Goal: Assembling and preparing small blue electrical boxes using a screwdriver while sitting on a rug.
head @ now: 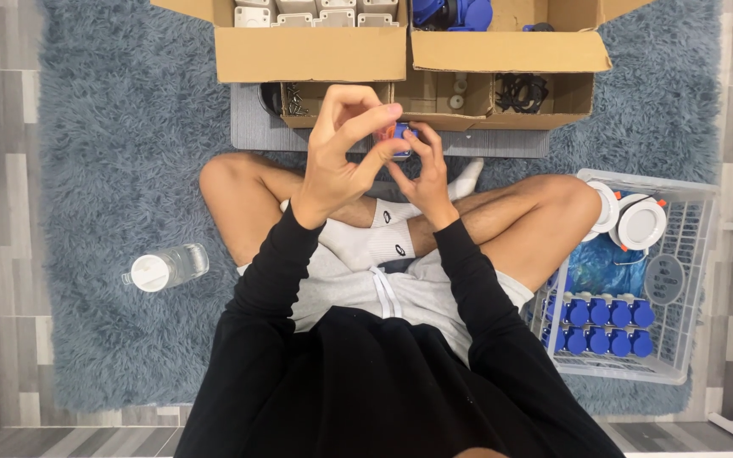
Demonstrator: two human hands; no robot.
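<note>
Both hands are meeting above the crossed legs, pinching a small blue part (401,141) between them. The left hand (341,148) is closing thumb and forefinger on its left side; the right hand (422,174) is gripping from below-right (its long axis is probably upright, though fingers are hiding most). The boxes (400,51) are lying just beyond.
</note>
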